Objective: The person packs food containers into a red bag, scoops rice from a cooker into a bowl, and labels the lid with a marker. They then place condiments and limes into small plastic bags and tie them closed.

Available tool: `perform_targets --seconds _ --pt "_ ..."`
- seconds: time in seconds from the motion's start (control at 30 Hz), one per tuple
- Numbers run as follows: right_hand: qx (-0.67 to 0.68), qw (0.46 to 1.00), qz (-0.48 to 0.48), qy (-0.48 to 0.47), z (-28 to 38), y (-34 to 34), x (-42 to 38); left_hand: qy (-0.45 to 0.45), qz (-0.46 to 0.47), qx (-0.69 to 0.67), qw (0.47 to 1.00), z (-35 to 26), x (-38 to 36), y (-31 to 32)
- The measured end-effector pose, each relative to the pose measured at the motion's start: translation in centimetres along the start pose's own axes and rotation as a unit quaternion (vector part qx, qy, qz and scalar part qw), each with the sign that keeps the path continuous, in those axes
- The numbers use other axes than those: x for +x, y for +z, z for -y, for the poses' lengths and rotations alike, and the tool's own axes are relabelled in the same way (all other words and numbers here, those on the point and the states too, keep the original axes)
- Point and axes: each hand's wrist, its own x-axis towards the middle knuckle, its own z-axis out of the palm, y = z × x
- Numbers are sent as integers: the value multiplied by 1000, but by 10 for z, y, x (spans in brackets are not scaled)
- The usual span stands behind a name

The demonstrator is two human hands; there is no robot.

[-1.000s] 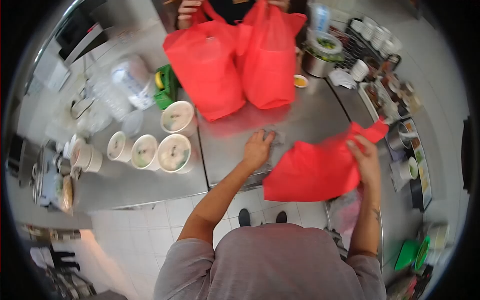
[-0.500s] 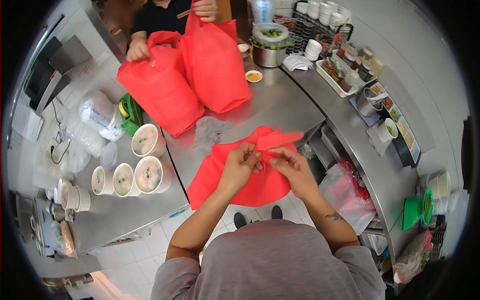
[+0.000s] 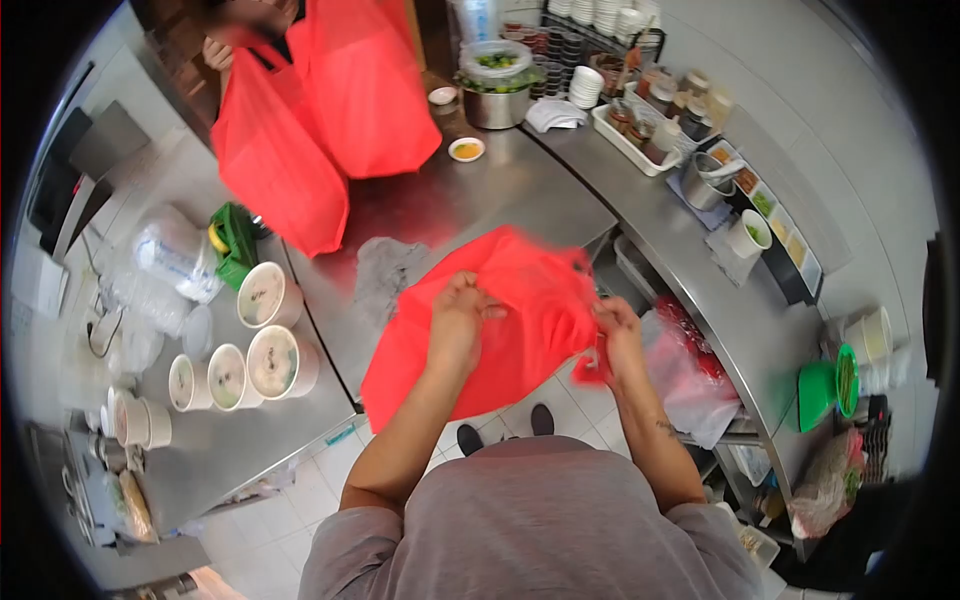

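Observation:
A red fabric bag (image 3: pixel 480 370) spreads between my hands in front of my body, its edge crumpled on the right side. My left hand (image 3: pixel 458 315) has its fingers curled on the bag's upper surface. Pinched in my right hand (image 3: pixel 620 335) is the bag's right edge, with a loose red end hanging below. Just beyond the bag, a grey cloth (image 3: pixel 385 275) lies on the steel counter (image 3: pixel 530 195). A person across the counter lifts two full red bags (image 3: pixel 365 100); that person's hand (image 3: pixel 217 53) is partly visible.
Several lidded paper tubs (image 3: pixel 283 362) stand at the left, near a green holder (image 3: pixel 233 240) and plastic-wrapped packs. A steel pot (image 3: pixel 497 108), sauce dish (image 3: pixel 466 149) and condiment tray (image 3: pixel 640 145) line the far side. Open shelving is at my right.
My hands have moved apart, pulling the gathered red bag wider. The other person has raised the two full bags off the counter and away from me. The view has shifted slightly.

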Motion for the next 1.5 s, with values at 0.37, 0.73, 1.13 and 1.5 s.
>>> perform_targets --seconds 0.37,0.73,1.13,1.5 --pt "-242 959 30 -146 -14 -26 -4 187 -106 507 835 5 -4 -35" --pt "-152 916 363 72 22 90 10 103 -51 511 852 -81 -102 -95" --pt "-158 882 396 -201 16 84 -18 -77 -114 -7 990 -10 -77 -120" --pt "-205 965 -8 -163 35 30 -23 -56 -225 397 888 -63 -100 -188"
